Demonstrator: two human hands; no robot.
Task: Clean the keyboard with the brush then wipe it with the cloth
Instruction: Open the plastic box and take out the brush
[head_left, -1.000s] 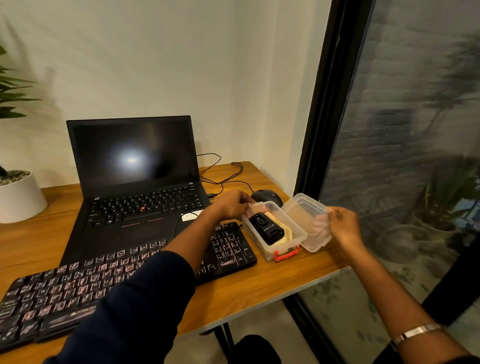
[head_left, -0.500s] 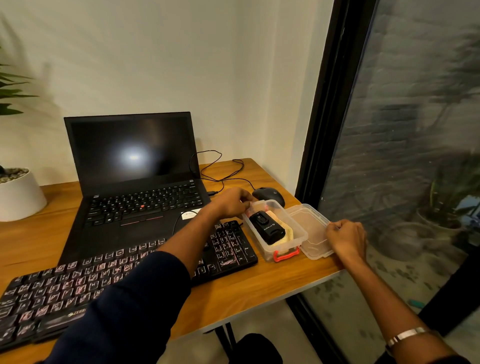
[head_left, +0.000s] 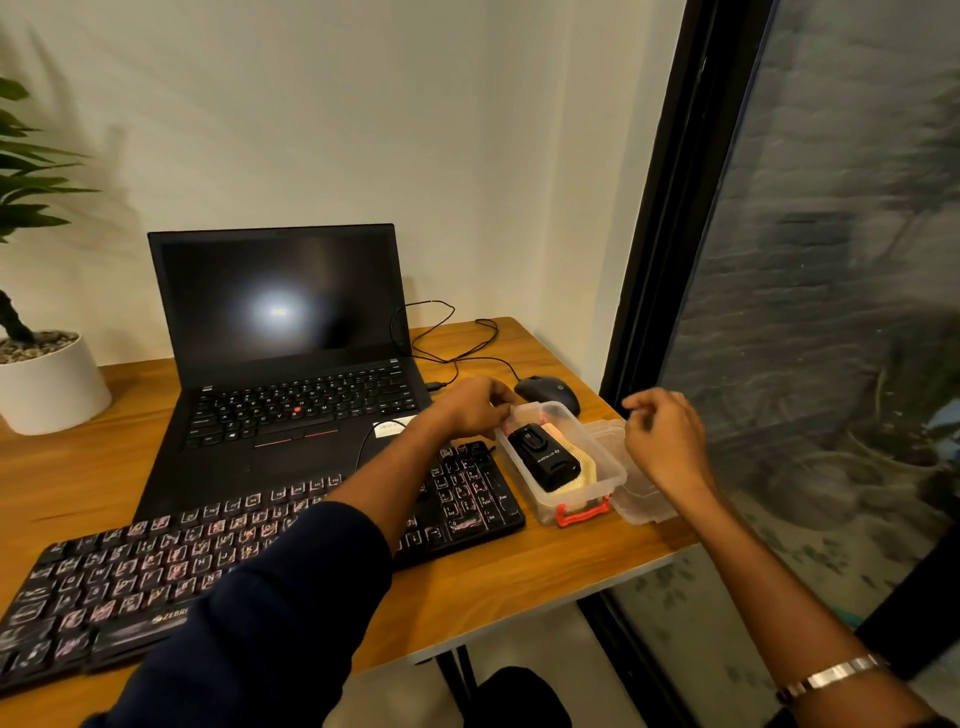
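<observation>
The black brush (head_left: 544, 457) lies in the open clear box (head_left: 613, 470) right of the keyboard (head_left: 467, 499), on a yellowish cloth (head_left: 586, 465) (soft, likely light). The left hand (head_left: 470, 410) pinches the box's far rim; the right hand (head_left: 662, 441) hovers loosely curled, empty. The brush looks rigid and light: grip it across its sides.

Worktop (head_left: 493, 587) carries all items. Laptop (head_left: 291, 374) stands at the rear centre, against the wall. Keyboard (head_left: 249, 551) lies directly before the laptop, running from the near left edge toward the right. Plant pot (head_left: 49, 382) sits at the far left. Mouse (head_left: 548, 393) lies right of the laptop, behind the box (head_left: 563, 465). Box sits just right of the keyboard's end, with a brush (head_left: 543, 456) lying inside it. Lid (head_left: 636, 488) lies beside the box, on its right, at the worktop's right edge.
</observation>
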